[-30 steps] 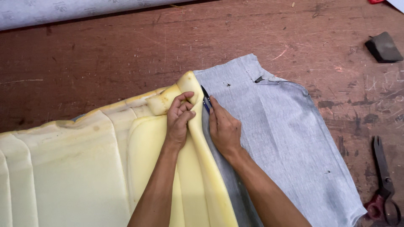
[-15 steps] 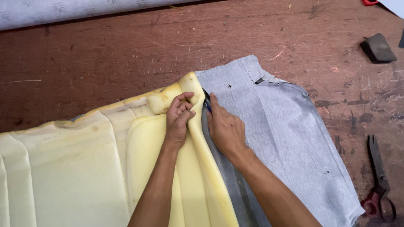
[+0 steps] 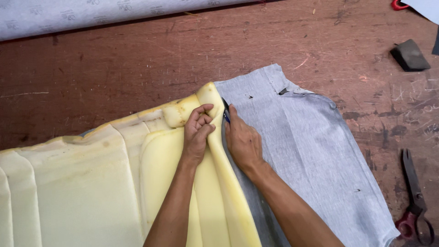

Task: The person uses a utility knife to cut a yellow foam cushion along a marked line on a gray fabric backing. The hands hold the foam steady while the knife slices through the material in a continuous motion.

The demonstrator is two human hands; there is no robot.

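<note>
The thick, pale yellow foam cushion (image 3: 91, 183) looks soft, porous and matt, stained darker along its edges. The flat grey woven cloth panel (image 3: 311, 155) is matt and finely textured. The reddish-brown wooden tabletop (image 3: 137, 68) is scratched, scuffed and dull.

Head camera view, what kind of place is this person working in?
Probably an upholstery or seat-cover workshop: yellow foam cushion lies over cut grey fabric on a scarred wooden workbench, with red-handled scissors at the side and a fabric roll behind.
</note>
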